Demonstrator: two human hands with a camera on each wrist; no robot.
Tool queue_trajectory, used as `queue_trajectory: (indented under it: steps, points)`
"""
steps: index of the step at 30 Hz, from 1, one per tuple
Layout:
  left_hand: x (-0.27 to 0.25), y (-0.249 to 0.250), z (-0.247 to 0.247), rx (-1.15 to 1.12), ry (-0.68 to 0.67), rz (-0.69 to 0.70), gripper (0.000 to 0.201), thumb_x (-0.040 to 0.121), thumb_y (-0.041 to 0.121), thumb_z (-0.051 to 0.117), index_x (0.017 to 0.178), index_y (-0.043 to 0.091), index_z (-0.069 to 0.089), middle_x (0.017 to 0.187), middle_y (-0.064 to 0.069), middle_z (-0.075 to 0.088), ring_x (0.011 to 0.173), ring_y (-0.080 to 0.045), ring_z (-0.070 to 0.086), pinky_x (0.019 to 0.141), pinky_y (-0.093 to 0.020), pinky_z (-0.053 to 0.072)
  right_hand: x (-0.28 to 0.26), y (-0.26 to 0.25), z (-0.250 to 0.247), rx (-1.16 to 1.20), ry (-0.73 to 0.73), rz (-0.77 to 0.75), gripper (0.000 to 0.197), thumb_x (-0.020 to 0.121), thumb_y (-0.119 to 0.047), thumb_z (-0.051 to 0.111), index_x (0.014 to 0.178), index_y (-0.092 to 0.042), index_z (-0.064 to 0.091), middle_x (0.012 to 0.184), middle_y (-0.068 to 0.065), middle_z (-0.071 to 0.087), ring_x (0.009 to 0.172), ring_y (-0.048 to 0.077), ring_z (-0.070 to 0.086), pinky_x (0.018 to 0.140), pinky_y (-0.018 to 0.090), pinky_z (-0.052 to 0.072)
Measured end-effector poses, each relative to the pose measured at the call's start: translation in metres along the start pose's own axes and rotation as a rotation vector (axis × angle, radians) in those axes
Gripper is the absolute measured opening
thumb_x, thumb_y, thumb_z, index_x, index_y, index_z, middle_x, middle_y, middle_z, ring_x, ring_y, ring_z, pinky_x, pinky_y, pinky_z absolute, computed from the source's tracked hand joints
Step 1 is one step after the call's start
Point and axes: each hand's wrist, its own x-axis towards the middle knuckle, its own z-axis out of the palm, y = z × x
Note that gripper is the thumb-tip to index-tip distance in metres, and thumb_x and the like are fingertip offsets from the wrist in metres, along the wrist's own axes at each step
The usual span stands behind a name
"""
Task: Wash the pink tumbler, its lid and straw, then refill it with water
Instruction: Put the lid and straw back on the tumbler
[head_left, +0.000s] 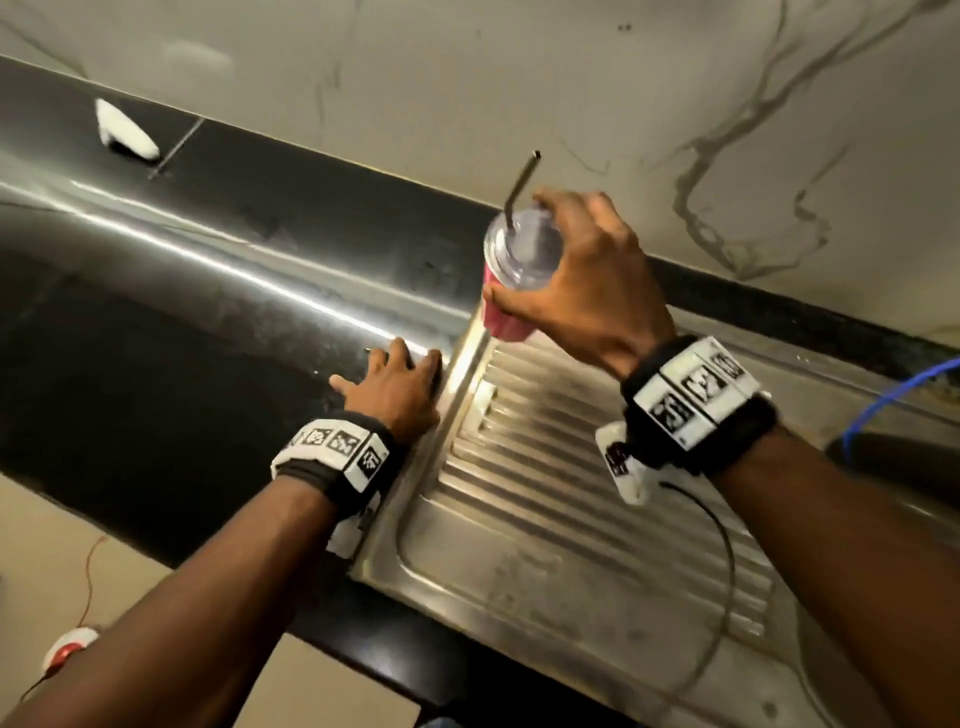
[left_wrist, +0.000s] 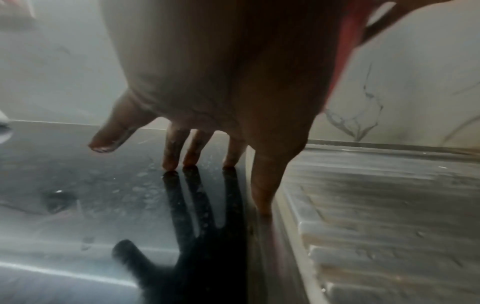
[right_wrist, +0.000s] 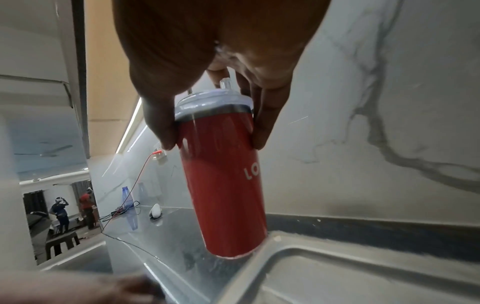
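Two surfaces meet under the hands: black table (head_left: 156, 374), glossy, and steel drainboard (head_left: 545, 467), ribbed, set into it to the right. Marble-veined wall (head_left: 675, 104) behind both.

Right hand (head_left: 587, 280) comes down from above onto the pink tumbler (right_wrist: 223, 185); grip closed around its upper body, thumb on one side and fingers on the other, just under the lid. Tumbler is tilted, its base at the far left corner of the drainboard rim; contact with the rim cannot be told. White lettering "LO" is partly readable on its side.

Left hand (head_left: 395, 389) lies flat on the table beside the drainboard edge; grip wide, fingers straight and spread, fingertips (left_wrist: 170, 164) touching the glossy surface, holding nothing.

Clear lid (head_left: 522, 249) is seated on the tumbler. Dark straw (head_left: 522, 187) stands up through the lid, leaning.
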Motion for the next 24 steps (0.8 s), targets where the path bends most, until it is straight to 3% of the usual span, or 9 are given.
queue_trajectory:
  steps: [4, 9, 14, 20, 22, 24]
  points:
    - [0.006, -0.009, 0.007, -0.056, -0.041, 0.07, 0.085, 0.099, 0.035, 0.07, 0.167, 0.037, 0.019, 0.17, -0.012, 0.006, 0.161, -0.037, 0.003, 0.111, -0.084, 0.029, 0.073, -0.014, 0.03, 0.004, -0.014, -0.024, 0.086, 0.07, -0.051, 0.086, 0.143, -0.018, 0.053, 0.132, 0.009, 0.055, 0.117, 0.029, 0.06, 0.104, 0.039, 0.049]
    - [0.014, -0.017, 0.014, -0.09, -0.045, 0.103, 0.086, 0.104, 0.032, 0.065, 0.17, 0.038, 0.009, 0.175, -0.012, -0.009, 0.164, -0.039, -0.01, 0.117, -0.079, 0.029, 0.128, -0.018, 0.074, -0.029, -0.099, -0.038, 0.086, 0.073, -0.052, 0.084, 0.144, -0.016, 0.05, 0.133, 0.011, 0.053, 0.119, 0.031, 0.059, 0.104, 0.039, 0.048]
    - [0.02, -0.022, 0.019, -0.102, -0.048, 0.113, 0.092, 0.103, 0.034, 0.067, 0.17, 0.041, 0.004, 0.175, -0.01, -0.016, 0.164, -0.037, -0.015, 0.118, -0.075, 0.034, 0.147, -0.017, 0.11, -0.026, -0.143, -0.038, 0.082, 0.073, -0.05, 0.084, 0.14, -0.014, 0.053, 0.128, 0.012, 0.053, 0.117, 0.032, 0.059, 0.102, 0.037, 0.046]
    - [0.02, -0.019, 0.015, -0.08, -0.075, 0.109, 0.093, 0.106, 0.035, 0.064, 0.17, 0.041, -0.003, 0.175, -0.009, -0.023, 0.163, -0.036, -0.021, 0.121, -0.074, 0.03, 0.147, -0.018, 0.126, -0.033, -0.166, -0.076, 0.084, 0.075, -0.049, 0.082, 0.144, -0.015, 0.048, 0.129, 0.011, 0.05, 0.113, 0.031, 0.06, 0.094, 0.035, 0.05]
    - [0.02, -0.018, 0.012, -0.079, -0.079, 0.116, 0.094, 0.106, 0.035, 0.064, 0.17, 0.041, -0.004, 0.175, -0.011, -0.023, 0.162, -0.037, -0.021, 0.121, -0.073, 0.031, 0.145, -0.021, 0.125, -0.047, -0.19, -0.074, 0.088, 0.077, -0.05, 0.082, 0.148, -0.015, 0.044, 0.133, 0.011, 0.048, 0.118, 0.032, 0.059, 0.098, 0.037, 0.051]
    - [0.02, -0.017, 0.011, -0.068, -0.089, 0.11, 0.094, 0.106, 0.034, 0.064, 0.17, 0.041, -0.005, 0.175, -0.013, -0.024, 0.162, -0.038, -0.022, 0.122, -0.072, 0.03, 0.147, -0.023, 0.12, -0.056, -0.254, -0.053, 0.1, 0.076, -0.056, 0.083, 0.155, -0.016, 0.035, 0.147, 0.013, 0.04, 0.132, 0.036, 0.052, 0.109, 0.042, 0.047]
